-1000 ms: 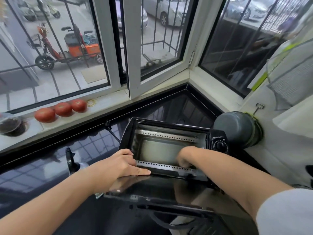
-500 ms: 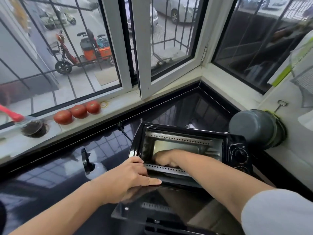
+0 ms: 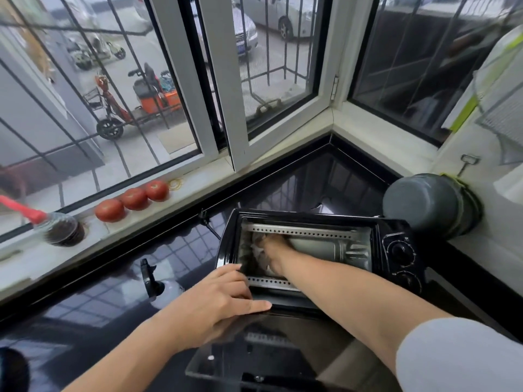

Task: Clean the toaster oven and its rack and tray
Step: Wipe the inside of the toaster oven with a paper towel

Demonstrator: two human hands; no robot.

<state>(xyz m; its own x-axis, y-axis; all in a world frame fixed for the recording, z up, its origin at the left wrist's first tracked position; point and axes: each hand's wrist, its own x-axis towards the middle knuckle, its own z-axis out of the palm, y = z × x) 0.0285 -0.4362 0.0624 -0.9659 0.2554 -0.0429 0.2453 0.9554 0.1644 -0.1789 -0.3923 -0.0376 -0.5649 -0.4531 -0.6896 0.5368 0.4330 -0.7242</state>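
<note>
Toaster oven (image 3: 319,247): stood on the glossy black counter (image 3: 93,301) with its door (image 3: 254,352) folded down flat toward the person; the cavity lay open, with perforated metal strips along its upper and lower edges.
Right hand (image 3: 271,250): was deep inside the cavity, toward its left end, forearm crossing the lower strip; a pale grey cloth (image 3: 258,251) showed at the fingers, which lay against it near the left wall. Whether they were clenched on the cloth or only pressed it flat, I cannot tell.
Left hand (image 3: 218,301): rested on the oven's front lower-left corner, where the door hinges; fingers were straight and relaxed, grasping nothing, the thumb stretched out along the lower front edge.
Knobs (image 3: 400,253): two dials sat on the oven's right panel, well away from both sets of fingers.
Rack and tray: neither could be made out in the view.
Spray bottle (image 3: 154,284): lay on the counter just left of the left hand's fingers, apart from them.
Grey pot (image 3: 424,205): sat beyond the oven's right end, far from the fingers.
Tomatoes (image 3: 133,199): three in a row on the window sill (image 3: 198,179), well beyond the left fingertips.
Brush (image 3: 56,227): red-handled, on the sill further left of the tomatoes.
</note>
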